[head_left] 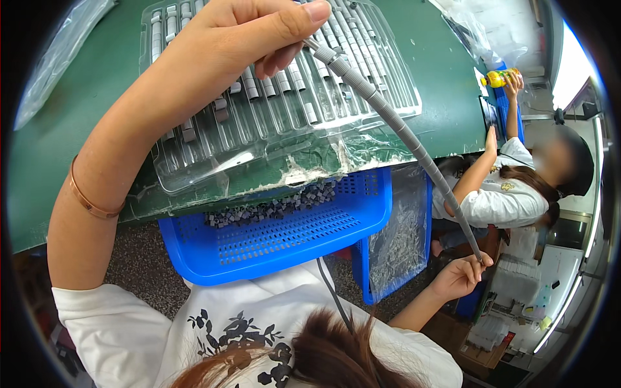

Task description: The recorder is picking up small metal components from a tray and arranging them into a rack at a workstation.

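A long thin rod strung with short grey cylindrical pieces slants from the tray down to the right. Its upper end is pinched in my left hand, closed above the tray. My right hand is closed around the lower end, well out beyond the table edge. Below my left hand lies a transparent ribbed plastic tray. Rows of similar grey pieces lie in its grooves, full toward the far side and sparse at the near side. One piece near the upper end of the rod looks tilted or wider than the others.
A blue perforated basket with many loose small grey pieces sits under the worn edge of the green table. Another blue bin holds a plastic bag. At right, a co-worker holds a yellow bottle.
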Demonstrator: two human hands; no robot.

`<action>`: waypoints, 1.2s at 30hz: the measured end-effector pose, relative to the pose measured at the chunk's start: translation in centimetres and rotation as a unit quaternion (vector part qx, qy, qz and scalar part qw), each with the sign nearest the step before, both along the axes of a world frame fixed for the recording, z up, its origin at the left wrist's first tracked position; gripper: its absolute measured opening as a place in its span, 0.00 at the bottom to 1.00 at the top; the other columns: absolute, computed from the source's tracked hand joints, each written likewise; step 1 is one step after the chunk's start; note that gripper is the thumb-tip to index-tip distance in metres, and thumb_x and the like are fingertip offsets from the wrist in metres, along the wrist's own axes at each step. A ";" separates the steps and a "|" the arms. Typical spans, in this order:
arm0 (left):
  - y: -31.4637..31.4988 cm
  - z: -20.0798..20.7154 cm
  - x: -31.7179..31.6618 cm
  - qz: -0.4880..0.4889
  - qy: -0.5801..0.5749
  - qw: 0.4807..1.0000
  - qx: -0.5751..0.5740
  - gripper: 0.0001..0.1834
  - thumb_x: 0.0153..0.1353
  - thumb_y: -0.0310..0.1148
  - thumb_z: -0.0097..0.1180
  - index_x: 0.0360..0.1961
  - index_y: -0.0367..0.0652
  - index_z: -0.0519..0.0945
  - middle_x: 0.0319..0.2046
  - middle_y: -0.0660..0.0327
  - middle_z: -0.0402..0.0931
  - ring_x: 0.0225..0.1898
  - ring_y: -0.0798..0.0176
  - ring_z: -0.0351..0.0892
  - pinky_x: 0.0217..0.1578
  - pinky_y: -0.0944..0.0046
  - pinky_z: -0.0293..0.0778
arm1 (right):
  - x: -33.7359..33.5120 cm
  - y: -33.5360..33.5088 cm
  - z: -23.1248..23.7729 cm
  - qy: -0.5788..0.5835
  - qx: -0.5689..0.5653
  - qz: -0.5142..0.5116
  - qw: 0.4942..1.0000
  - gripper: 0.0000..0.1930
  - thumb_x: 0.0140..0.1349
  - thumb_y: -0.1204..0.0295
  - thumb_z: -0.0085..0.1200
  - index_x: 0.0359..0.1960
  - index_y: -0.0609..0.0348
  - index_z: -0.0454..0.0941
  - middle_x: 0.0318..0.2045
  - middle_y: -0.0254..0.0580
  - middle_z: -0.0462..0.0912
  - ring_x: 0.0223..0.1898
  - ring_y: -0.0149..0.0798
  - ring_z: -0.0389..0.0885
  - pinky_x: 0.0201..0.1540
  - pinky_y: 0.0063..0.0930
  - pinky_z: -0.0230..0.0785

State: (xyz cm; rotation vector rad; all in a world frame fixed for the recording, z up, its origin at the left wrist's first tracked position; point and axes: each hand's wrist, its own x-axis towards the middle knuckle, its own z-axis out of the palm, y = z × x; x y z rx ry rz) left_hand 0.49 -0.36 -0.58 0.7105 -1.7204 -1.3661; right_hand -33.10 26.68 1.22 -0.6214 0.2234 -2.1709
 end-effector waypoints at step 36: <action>-1.7 0.5 0.7 0.196 0.235 0.942 0.140 0.13 0.57 0.35 0.42 0.18 0.43 0.69 0.13 0.69 0.62 0.15 0.76 0.59 0.17 0.78 0.56 | 3.9 -2.1 -2.9 0.072 0.039 0.209 0.974 0.04 0.52 0.82 0.45 0.22 0.61 0.70 0.26 0.38 0.72 0.29 0.34 0.73 0.27 0.21 0.70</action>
